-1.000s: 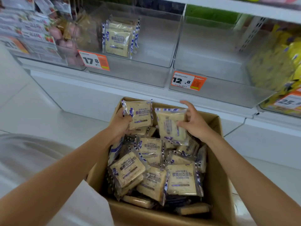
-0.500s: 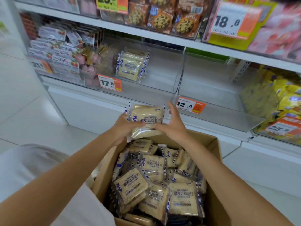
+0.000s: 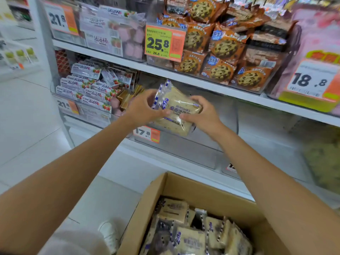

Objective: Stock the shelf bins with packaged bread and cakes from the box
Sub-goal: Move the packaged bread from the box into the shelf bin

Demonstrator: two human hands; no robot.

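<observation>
A stack of pale bread packets (image 3: pixel 176 109) with blue-and-white edges is held up in front of the clear shelf bin (image 3: pixel 207 144) marked 17.8. My left hand (image 3: pixel 141 109) grips the stack's left side. My right hand (image 3: pixel 200 115) grips its right side and lower edge. Below, an open cardboard box (image 3: pixel 184 190) holds several more of the same bread packets (image 3: pixel 191 227). The bin's inside is mostly hidden behind the stack and my hands.
Strawberry-print snack packs (image 3: pixel 88 85) fill the bin to the left. Chocolate-chip cookie bags (image 3: pixel 220 50) sit on the shelf above, which overhangs the bin. A clear bin (image 3: pixel 266 133) stands to the right. White floor and my white shoe (image 3: pixel 108 234) lie left of the box.
Both hands lifted the bread packets out of the box, brought them together into one stack, and raised it to the front of the 17.8 bin. My view tilted upward.
</observation>
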